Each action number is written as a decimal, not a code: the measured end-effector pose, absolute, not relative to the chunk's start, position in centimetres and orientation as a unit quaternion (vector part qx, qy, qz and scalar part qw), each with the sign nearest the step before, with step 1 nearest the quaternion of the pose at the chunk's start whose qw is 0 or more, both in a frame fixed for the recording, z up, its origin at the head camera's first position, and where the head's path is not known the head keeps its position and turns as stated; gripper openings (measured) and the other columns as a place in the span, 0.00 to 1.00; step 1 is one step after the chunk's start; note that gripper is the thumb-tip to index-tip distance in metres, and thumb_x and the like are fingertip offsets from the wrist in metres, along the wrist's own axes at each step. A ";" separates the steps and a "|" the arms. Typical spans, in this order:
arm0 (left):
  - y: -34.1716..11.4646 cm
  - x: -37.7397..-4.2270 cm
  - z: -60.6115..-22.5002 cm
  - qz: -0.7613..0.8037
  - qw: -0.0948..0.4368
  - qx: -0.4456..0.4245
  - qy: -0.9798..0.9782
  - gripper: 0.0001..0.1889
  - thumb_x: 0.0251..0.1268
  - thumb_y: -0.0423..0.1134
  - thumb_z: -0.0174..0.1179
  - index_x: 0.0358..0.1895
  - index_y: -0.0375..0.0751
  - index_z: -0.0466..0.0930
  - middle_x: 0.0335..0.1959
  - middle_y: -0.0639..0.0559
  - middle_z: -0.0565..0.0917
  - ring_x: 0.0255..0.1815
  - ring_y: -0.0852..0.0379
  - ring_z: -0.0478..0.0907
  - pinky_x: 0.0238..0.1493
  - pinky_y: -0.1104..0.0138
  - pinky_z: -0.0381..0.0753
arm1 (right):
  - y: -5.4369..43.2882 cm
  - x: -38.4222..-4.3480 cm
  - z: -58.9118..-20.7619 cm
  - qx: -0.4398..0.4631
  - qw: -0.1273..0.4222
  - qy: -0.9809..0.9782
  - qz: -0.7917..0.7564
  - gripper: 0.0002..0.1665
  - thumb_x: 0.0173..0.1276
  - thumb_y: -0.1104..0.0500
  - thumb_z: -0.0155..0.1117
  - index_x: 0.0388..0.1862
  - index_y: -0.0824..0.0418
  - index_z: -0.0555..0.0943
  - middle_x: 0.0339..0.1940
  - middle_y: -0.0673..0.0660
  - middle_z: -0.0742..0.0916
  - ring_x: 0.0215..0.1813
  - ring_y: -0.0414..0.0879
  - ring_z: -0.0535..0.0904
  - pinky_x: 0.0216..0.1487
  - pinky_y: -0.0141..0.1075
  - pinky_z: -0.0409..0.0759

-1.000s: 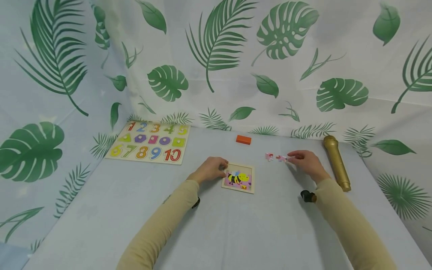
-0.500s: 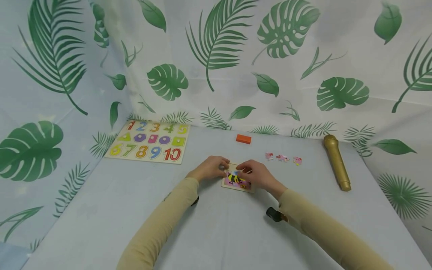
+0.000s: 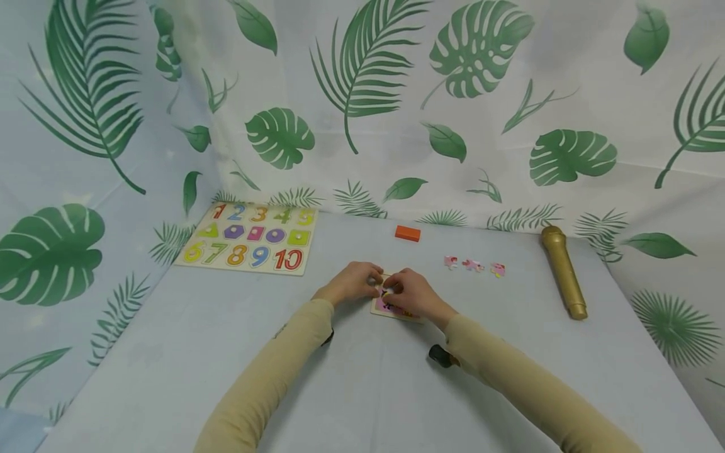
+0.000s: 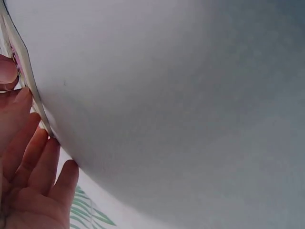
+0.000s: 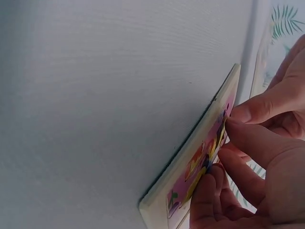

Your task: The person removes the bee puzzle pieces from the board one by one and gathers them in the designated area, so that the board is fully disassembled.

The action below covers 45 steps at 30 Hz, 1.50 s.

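A small square jigsaw puzzle (image 3: 381, 308) with a bee picture in a wooden frame lies on the cloth in mid-table. Its left side is gripped by my left hand (image 3: 354, 281), whose fingertips line the frame's edge in the left wrist view. Over the picture's upper part, my right hand (image 3: 416, 294) has curled fingers and thumb against a puzzle piece (image 5: 226, 125) near the left thumb; the hands hide most of it. Three loose pink pieces lie in a row to the right: a left one (image 3: 450, 262), a middle one (image 3: 473, 265) and a right one (image 3: 498, 270).
A number board (image 3: 243, 239) with shapes and digits lies at the back left. Behind the puzzle sits an orange block (image 3: 408, 233). A gold microphone (image 3: 565, 272) lies far right. Leaf-patterned cloth (image 3: 362, 126) hangs behind the table.
My right hand has left the rightmost loose piece on the cloth and moved left onto the puzzle, then slightly further left across it. My left hand has stayed on the frame.
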<state>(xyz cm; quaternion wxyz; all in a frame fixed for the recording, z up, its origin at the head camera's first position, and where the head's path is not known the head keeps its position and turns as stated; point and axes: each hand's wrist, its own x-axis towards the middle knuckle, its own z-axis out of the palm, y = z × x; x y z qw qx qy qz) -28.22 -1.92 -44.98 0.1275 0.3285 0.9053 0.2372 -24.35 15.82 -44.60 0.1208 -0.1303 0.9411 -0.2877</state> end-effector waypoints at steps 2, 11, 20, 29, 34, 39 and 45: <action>-2.0 -28.1 -45.0 0.234 0.129 0.327 0.906 0.16 0.61 0.36 0.68 0.51 0.36 0.84 0.63 0.45 0.77 0.67 0.48 0.71 0.70 0.60 0.65 | 15.8 -24.3 -44.7 -0.128 0.123 0.942 -0.285 0.17 0.63 0.57 0.71 0.48 0.63 0.84 0.44 0.57 0.80 0.45 0.49 0.77 0.51 0.44 0.79; -2.1 -28.0 -44.9 0.220 0.128 0.329 0.909 0.15 0.62 0.37 0.68 0.51 0.37 0.84 0.63 0.45 0.77 0.66 0.48 0.71 0.69 0.60 0.66 | 15.7 -24.1 -44.5 -0.134 0.127 0.938 -0.292 0.17 0.62 0.57 0.71 0.48 0.63 0.84 0.44 0.57 0.80 0.44 0.49 0.76 0.51 0.44 0.78; -2.5 -28.2 -44.3 0.232 0.139 0.336 0.902 0.16 0.59 0.36 0.69 0.50 0.36 0.84 0.64 0.45 0.76 0.67 0.48 0.70 0.70 0.60 0.65 | 15.7 -24.3 -44.5 -0.138 0.128 0.935 -0.299 0.15 0.63 0.59 0.71 0.48 0.62 0.83 0.42 0.57 0.80 0.43 0.48 0.75 0.49 0.43 0.78; -2.4 -28.2 -44.1 0.235 0.138 0.337 0.901 0.17 0.57 0.36 0.71 0.49 0.36 0.84 0.63 0.44 0.77 0.67 0.47 0.70 0.71 0.60 0.64 | 15.9 -24.5 -44.8 -0.137 0.131 0.932 -0.309 0.18 0.63 0.60 0.70 0.52 0.62 0.82 0.46 0.58 0.79 0.43 0.48 0.74 0.48 0.42 0.77; -2.4 -28.2 -44.0 0.236 0.135 0.333 0.903 0.17 0.56 0.36 0.72 0.49 0.35 0.84 0.63 0.44 0.77 0.67 0.48 0.71 0.70 0.61 0.65 | 15.8 -24.5 -44.8 -0.143 0.127 0.932 -0.308 0.20 0.64 0.60 0.69 0.54 0.64 0.81 0.46 0.59 0.79 0.43 0.49 0.74 0.44 0.40 0.75; -2.3 -28.2 -44.0 0.234 0.140 0.331 0.903 0.18 0.56 0.36 0.72 0.50 0.35 0.84 0.63 0.45 0.77 0.67 0.48 0.70 0.71 0.61 0.64 | 15.7 -24.3 -44.8 -0.133 0.128 0.931 -0.314 0.21 0.63 0.60 0.70 0.55 0.63 0.81 0.46 0.59 0.78 0.43 0.49 0.73 0.44 0.39 0.74; -2.2 -28.3 -44.2 0.232 0.141 0.330 0.904 0.18 0.56 0.36 0.72 0.50 0.36 0.84 0.63 0.45 0.77 0.67 0.49 0.70 0.70 0.60 0.64 | 15.8 -24.1 -45.0 -0.128 0.127 0.929 -0.324 0.21 0.64 0.61 0.69 0.55 0.64 0.80 0.47 0.59 0.78 0.45 0.50 0.74 0.47 0.41 0.76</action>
